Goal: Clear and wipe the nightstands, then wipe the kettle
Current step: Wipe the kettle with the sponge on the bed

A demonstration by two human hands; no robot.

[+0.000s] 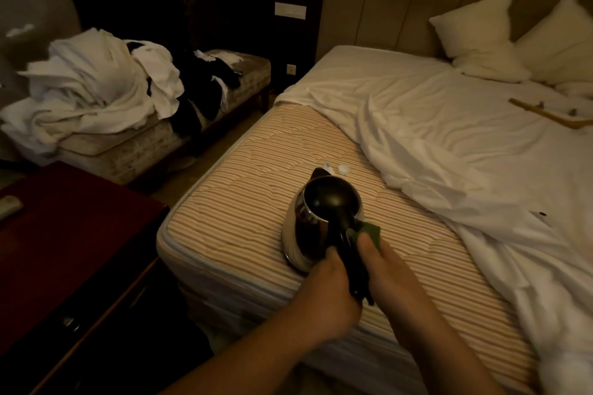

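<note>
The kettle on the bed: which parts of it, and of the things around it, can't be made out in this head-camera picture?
- kettle: far side and base hidden by its own body; handle covered by the left hand and right hand.
- green cloth: mostly hidden under the right hand's fingers.
- small white items beyond the kettle: too small to identify.
- nightstand: cut off by the left edge, dim.

Glossy metal kettle (308, 228) with black plastic lid, green cloth (372, 232), polished wood nightstand (70, 234).

dim, warm light | left side in deep shadow – edges bowed – slightly soft
</note>
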